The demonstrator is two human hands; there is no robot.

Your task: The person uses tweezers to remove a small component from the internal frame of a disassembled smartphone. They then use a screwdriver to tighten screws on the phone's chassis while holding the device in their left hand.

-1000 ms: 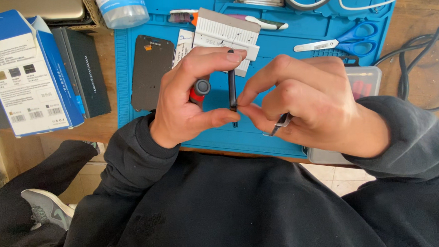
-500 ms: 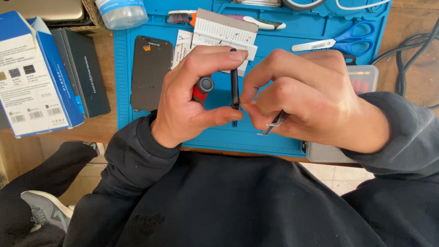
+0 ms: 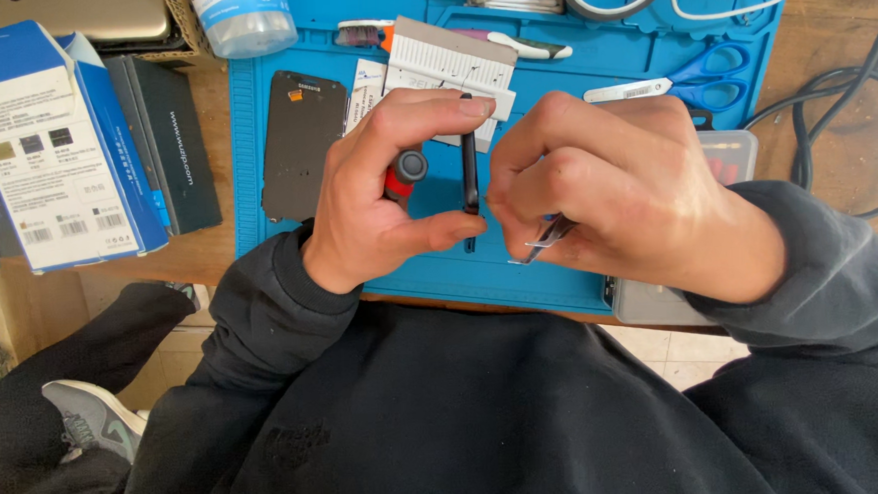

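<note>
Left hand (image 3: pixel 376 195) pinches upright dark phone (image 3: pixel 469 170) edge-on; right hand (image 3: pixel 621 187) grips metal tweezers (image 3: pixel 547 239) beside it, above blue mat (image 3: pixel 520 273).

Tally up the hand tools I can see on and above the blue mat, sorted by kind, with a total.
Scissors, blue-handled: 1
Tweezers, in the right hand, metal: 1
Screwdriver, red and grey, tucked in the left hand: 1
Brush near the mat's top edge: 1
Total: 4

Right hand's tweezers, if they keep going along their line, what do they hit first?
The right hand holds tweezers whose tips point down-left. The first thing there looks to be the left hand's thumb, just below the edge-on phone. Depth is unclear; they may pass over the blue mat instead.
</note>
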